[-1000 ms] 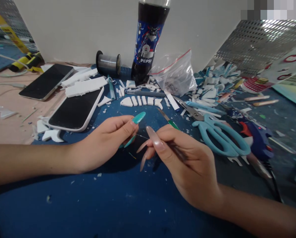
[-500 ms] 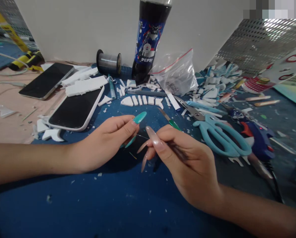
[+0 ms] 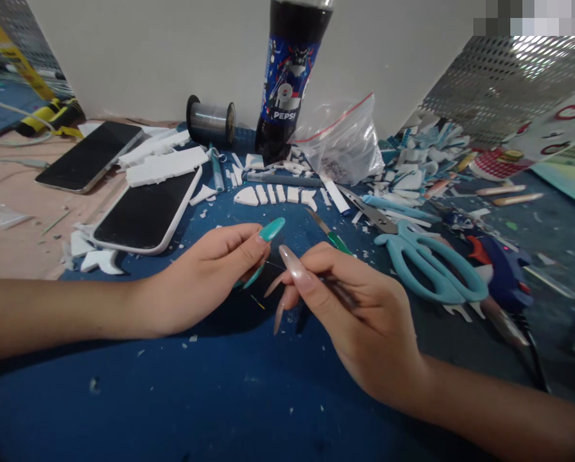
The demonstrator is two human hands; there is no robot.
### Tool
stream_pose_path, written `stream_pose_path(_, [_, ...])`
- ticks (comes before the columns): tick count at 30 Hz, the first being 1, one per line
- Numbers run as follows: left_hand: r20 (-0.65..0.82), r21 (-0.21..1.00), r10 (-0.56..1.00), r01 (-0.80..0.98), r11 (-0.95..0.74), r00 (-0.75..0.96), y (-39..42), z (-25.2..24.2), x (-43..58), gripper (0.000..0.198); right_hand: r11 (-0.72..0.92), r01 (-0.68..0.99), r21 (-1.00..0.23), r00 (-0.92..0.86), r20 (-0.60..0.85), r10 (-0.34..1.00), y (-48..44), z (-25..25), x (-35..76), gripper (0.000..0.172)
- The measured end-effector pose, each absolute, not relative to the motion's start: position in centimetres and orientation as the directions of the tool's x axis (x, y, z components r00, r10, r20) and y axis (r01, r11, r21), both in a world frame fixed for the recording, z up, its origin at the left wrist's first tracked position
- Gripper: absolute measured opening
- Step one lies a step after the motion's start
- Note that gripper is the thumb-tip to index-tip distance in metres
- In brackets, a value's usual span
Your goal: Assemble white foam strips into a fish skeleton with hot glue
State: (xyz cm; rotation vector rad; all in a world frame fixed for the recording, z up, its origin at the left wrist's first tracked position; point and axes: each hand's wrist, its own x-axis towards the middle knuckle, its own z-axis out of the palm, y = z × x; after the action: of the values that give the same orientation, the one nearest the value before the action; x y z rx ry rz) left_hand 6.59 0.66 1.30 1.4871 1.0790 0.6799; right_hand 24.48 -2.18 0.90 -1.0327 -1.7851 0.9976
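Strand (image 3: 274, 264) at dial centre: our left hand (image 3: 201, 276) and right hand (image 3: 359, 314), apart, each pinch it. Fish pieces (image 3: 280, 194), twelve o'clock, lie cut and ordered; we note gaps, none joined.

One head-worn camera looked forward and down from close above the near part of the bench (image 3: 172, 398) — fingers (image 3: 244, 255) mid-view, a pale panel (image 3: 147, 58) far behind.
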Motion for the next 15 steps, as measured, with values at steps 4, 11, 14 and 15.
stream_pose_path(4, [-0.145,0.966,0.902,0.255,0.04,0.406,0.64,1.23,6.64,0.034,0.322,0.267,-0.908,-0.325,0.23,0.917,-2.0,0.97,24.45,0.025])
stream_pose_path(11, [-0.138,0.977,0.916,0.204,0.064,0.376,0.79,1.05,6.7,0.036,0.182,0.154,-0.971,-0.338,0.122,0.933,-1.61,0.73,24.13,0.021])
stream_pose_path(14, [-0.154,0.979,0.923,0.179,0.095,0.354,0.83,0.95,6.71,0.038,0.113,0.092,-0.989,-0.341,0.076,0.937,-1.44,0.7,23.96,0.018])
stream_pose_path(15, [-0.16,0.98,0.924,0.165,0.108,0.347,0.84,0.9,6.71,0.038,0.105,0.092,-0.99,-0.341,0.068,0.937,-1.39,0.7,23.94,0.018])
